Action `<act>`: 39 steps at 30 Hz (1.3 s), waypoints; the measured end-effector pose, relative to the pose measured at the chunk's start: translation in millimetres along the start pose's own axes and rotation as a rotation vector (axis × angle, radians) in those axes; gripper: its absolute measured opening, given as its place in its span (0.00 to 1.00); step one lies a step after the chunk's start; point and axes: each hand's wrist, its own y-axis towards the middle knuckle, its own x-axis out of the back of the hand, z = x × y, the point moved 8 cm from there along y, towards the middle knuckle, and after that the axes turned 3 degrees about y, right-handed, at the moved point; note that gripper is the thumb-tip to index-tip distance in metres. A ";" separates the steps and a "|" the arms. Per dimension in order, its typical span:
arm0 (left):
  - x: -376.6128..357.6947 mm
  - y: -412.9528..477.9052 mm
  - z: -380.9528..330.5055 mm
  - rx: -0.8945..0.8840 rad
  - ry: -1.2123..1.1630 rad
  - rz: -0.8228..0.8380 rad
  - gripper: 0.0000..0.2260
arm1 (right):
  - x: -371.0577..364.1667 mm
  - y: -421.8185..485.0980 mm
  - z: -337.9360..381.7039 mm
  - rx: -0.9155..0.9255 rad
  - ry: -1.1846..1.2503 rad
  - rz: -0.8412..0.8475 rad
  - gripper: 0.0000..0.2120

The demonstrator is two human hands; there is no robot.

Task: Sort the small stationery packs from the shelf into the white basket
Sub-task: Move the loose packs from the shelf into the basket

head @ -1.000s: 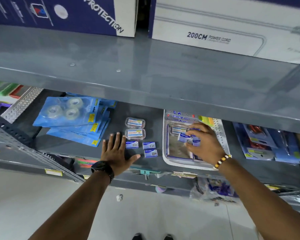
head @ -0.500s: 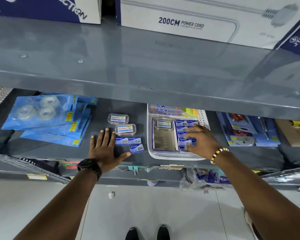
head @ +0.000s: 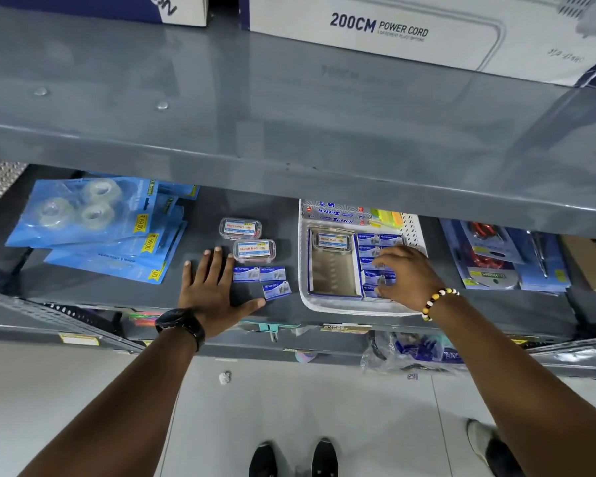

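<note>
Three small blue packs [head: 260,274] lie loose on the grey shelf [head: 272,215], with two clear plastic boxes [head: 254,251] just behind them. My left hand [head: 214,287] rests flat and spread on the shelf, touching the left edge of the blue packs. To the right stands the white basket [head: 350,308], holding a blue-edged tray, one clear box [head: 331,239] and a column of blue packs [head: 375,251]. My right hand [head: 405,275] is inside the basket, fingertips on the lower blue packs; whether it grips one is hidden.
Blue tape-roll blister packs [head: 93,222] are stacked at the left. Carded tools [head: 492,256] lie right of the basket. The upper shelf [head: 289,115] overhangs closely, carrying a power cord box [head: 410,32]. Tiled floor and my shoes [head: 293,459] show below.
My right hand carried blue packs down into the basket and now presses on the column there. The left hand stayed flat on the shelf. The camera shifted right.
</note>
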 end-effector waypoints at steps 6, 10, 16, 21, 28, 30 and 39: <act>0.0 0.1 -0.5 -0.002 -0.014 -0.019 0.55 | 15.5 -0.2 16.6 0.024 0.166 -0.142 0.23; 0.5 -0.3 -0.6 -0.003 -0.026 -0.009 0.55 | 24.1 3.9 64.7 0.149 0.339 -0.242 0.19; 0.8 -0.2 -1.1 0.003 -0.023 0.015 0.55 | 0.1 24.2 152.3 0.328 0.252 -0.158 0.15; 2.6 -1.4 -1.4 0.000 -0.028 0.018 0.55 | -42.6 36.5 187.9 0.387 -0.057 0.091 0.15; 3.2 -1.6 -1.2 -0.004 -0.045 0.025 0.56 | -60.4 46.9 199.9 0.361 -0.285 0.254 0.17; 3.1 -1.6 -1.5 -0.004 -0.037 0.034 0.56 | -61.4 48.8 202.5 0.363 -0.335 0.257 0.16; 4.1 -1.4 -1.9 -0.006 -0.031 0.040 0.56 | -54.7 47.1 207.1 0.371 -0.320 0.140 0.16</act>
